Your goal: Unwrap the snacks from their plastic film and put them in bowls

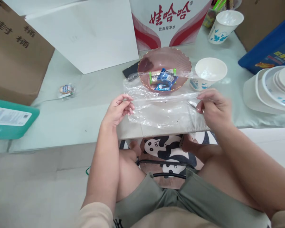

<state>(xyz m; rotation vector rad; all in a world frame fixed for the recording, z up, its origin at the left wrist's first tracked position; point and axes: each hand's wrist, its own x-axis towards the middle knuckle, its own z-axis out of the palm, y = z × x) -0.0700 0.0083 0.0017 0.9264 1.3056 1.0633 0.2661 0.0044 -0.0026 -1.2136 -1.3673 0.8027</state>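
Observation:
A crinkled clear plastic film [156, 110], possibly a bag, stretches between my hands over the front of the table. My left hand [118, 109] pinches its left edge with curled fingers. At the opposite end my right hand [215, 107] is closed on the film's right edge. A small thin dark thing [192, 104] shows by my right fingertips; its kind is unclear. Just behind the film stands a pink scalloped bowl [180, 60] with a gold rim. Several wrapped snacks [166, 77] in blue and green packaging lie in it.
A paper cup [211, 69] stands right of the bowl, with another paper cup [224, 27] farther back. White tubs [256, 91] and a blue container [268, 47] are at right. A wrapped snack [66, 91], a green container [11, 118] and boxes [85, 34] occupy the left and back.

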